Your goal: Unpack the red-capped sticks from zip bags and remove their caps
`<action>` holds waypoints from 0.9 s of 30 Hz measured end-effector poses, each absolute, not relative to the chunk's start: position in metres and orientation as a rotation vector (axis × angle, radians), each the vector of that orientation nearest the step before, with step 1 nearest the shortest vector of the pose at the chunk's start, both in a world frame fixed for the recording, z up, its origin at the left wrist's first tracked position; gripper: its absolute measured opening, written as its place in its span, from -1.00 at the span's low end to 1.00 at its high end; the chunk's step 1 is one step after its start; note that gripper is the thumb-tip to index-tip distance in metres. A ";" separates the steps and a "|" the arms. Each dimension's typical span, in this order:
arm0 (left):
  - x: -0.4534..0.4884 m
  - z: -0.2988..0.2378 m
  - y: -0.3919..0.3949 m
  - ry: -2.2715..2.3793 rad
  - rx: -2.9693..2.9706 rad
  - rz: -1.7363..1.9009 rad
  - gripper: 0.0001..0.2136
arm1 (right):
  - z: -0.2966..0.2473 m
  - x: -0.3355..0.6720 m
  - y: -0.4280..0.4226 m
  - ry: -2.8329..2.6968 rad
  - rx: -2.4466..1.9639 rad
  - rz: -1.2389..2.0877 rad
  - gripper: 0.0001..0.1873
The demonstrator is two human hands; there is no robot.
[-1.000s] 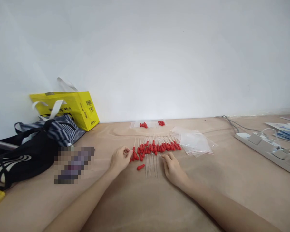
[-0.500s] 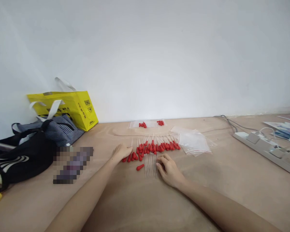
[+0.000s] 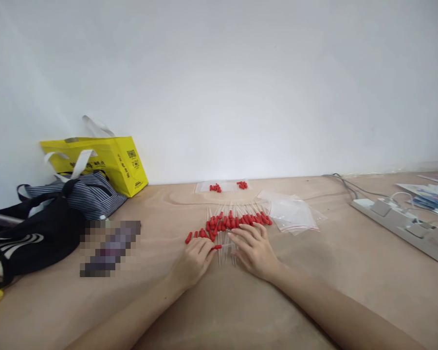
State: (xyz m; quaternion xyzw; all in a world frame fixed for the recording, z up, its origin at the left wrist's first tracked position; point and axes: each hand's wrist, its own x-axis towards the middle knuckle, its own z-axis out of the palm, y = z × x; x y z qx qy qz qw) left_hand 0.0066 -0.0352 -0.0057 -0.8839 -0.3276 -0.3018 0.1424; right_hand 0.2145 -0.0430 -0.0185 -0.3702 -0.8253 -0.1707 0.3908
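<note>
Near the front of a pile of droppers, my left hand is closed on a red rubber bulb, whose end shows past the fingertips. Facing it, my right hand has its thumb and fingers bent round a thin clear dropper tube that lies toward the bulb. The fingertips partly hide the tube's far end. Behind both hands lie many droppers with red bulbs, their clear tips pointing away. Loose clear tubes lie between the hands. A few red bulbs rest beyond my left hand.
Clear zip bags lie right of the pile. Farther back, a clear bag bears two clusters of red bulbs. A power strip stands right. A yellow bag, striped bag and black bag stand left.
My left hand has moved right and nearer, from the far left bulbs to the single loose bulb. My right hand has shifted slightly, its fingers now over the near edge of the pile.
</note>
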 end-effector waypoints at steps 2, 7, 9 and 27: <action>0.015 -0.008 -0.037 -0.853 -2.527 -0.916 -0.84 | -0.021 0.212 -0.042 -2.110 -0.890 -0.458 -0.75; 0.026 -0.010 -0.037 -0.835 -2.501 -1.020 -0.88 | -0.028 0.211 -0.039 -2.143 -0.867 -0.487 -0.82; 0.027 -0.012 -0.036 -0.826 -2.478 -1.054 -0.86 | -0.028 0.210 -0.040 -2.148 -0.864 -0.500 -0.82; 0.022 -0.009 -0.038 -0.835 -2.566 -0.903 -0.83 | -0.022 0.211 -0.047 -2.161 -0.812 -0.465 -0.82</action>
